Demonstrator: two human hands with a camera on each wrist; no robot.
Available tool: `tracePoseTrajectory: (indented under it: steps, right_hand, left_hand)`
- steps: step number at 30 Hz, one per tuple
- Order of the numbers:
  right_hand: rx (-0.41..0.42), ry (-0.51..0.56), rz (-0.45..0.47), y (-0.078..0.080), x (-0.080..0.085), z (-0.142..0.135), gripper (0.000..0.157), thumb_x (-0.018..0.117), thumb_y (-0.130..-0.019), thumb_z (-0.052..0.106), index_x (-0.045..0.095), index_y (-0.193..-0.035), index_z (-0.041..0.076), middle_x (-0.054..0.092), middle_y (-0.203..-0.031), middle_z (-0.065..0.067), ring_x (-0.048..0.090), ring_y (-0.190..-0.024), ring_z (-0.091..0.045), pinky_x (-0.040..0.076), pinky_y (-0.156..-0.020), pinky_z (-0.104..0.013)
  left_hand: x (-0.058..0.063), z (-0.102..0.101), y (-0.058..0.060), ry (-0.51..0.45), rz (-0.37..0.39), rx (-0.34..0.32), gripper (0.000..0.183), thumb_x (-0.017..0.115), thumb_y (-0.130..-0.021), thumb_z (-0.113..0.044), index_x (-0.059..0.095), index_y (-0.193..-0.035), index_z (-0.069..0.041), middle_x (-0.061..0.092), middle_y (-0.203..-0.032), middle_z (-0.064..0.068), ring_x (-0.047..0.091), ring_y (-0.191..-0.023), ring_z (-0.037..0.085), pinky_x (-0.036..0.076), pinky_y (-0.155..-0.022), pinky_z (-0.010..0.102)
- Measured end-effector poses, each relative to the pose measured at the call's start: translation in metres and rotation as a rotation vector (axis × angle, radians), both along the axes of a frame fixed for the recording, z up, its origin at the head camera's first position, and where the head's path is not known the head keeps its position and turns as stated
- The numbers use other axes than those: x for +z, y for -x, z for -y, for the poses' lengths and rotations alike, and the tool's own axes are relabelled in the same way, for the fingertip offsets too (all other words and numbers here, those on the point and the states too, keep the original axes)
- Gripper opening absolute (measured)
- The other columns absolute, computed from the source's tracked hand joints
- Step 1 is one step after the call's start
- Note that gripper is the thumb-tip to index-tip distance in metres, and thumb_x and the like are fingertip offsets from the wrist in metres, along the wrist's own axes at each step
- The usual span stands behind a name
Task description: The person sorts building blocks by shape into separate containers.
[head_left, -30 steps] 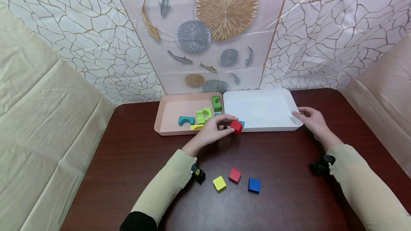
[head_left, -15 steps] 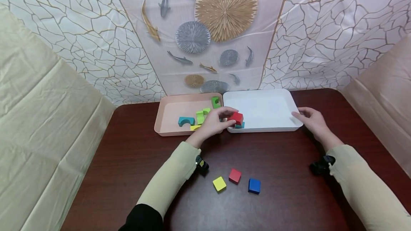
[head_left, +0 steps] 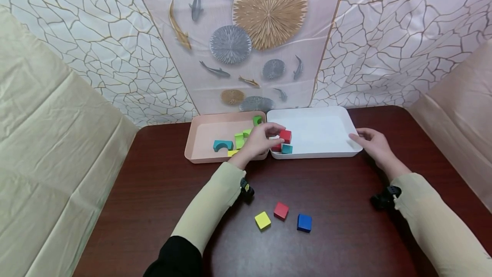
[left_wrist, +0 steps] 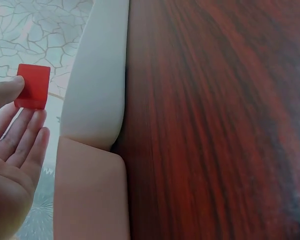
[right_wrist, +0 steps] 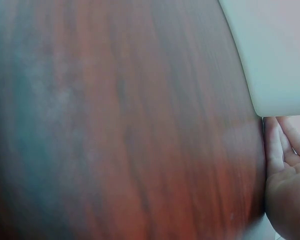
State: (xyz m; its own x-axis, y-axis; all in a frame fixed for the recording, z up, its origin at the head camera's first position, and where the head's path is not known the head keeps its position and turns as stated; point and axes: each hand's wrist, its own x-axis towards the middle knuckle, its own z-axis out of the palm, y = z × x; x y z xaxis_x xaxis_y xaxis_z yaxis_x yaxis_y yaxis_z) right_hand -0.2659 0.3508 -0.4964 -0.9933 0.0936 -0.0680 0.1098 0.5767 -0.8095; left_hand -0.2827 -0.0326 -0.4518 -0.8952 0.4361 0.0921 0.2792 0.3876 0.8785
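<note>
Farther forward than in the earlier head views, the left hand [head_left: 259,142] has brought a red block [head_left: 285,136] over the near-left corner of the white tray [head_left: 323,129]. Its grip is closed on the block, thumb on one face, fingertips opposite. Just nearer the person are a teal block [head_left: 287,149] and a second red block [head_left: 276,147]; whether the held block touches them is unclear. The step looks like placing; the next move seems to call for settling the block level, then easing the fingers off without nudging its neighbours.

To the left, the pink tray [head_left: 201,134] meets the white wall, so two rims crowd the wrist; open tray floor stretches rightward and back. The right hand [head_left: 374,144] pinches the white tray's right rim. Nearest the person, yellow [head_left: 263,221], red [head_left: 281,211] and blue [head_left: 304,223] cubes lie apart on the worktop [head_left: 338,200].
</note>
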Motion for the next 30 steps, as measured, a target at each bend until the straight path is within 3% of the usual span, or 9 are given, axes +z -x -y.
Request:
tracePoseTrajectory:
  steps: [8, 16, 30]
  right_hand:
    - [-0.002, 0.008, -0.002, 0.000, 0.000, 0.000, 0.072, 0.059, -0.108, 0.044, 0.048, -0.149, -0.014, 0.054, -0.144, -0.036, 0.047, -0.089, 0.006, 0.043, -0.070, -0.003]
    - [0.003, 0.002, -0.007, 0.000, 0.000, -0.001, 0.072, 0.059, -0.108, 0.044, 0.049, -0.149, -0.014, 0.054, -0.144, -0.037, 0.047, -0.090, 0.006, 0.043, -0.071, -0.003]
    - [0.008, 0.005, -0.012, 0.000, 0.000, 0.000, 0.071, 0.059, -0.108, 0.043, 0.049, -0.148, -0.015, 0.053, -0.144, -0.037, 0.046, -0.089, 0.009, 0.043, -0.070, -0.003]
  left_hand:
    - [-0.003, -0.007, 0.008, 0.034, 0.005, 0.014, 0.036, 0.078, -0.098, -0.013, 0.072, -0.133, -0.009, 0.075, -0.131, 0.011, 0.070, -0.123, 0.027, 0.058, -0.107, 0.035]
    - [-0.006, -0.016, 0.008, 0.083, -0.011, -0.001, 0.035, 0.076, -0.099, -0.010, 0.071, -0.133, -0.006, 0.075, -0.131, 0.013, 0.070, -0.124, 0.029, 0.057, -0.108, 0.038]
    - [-0.009, -0.021, 0.011, 0.157, -0.014, 0.025, 0.033, 0.077, -0.099, -0.014, 0.072, -0.131, -0.010, 0.076, -0.126, 0.008, 0.070, -0.120, 0.024, 0.058, -0.106, 0.034]
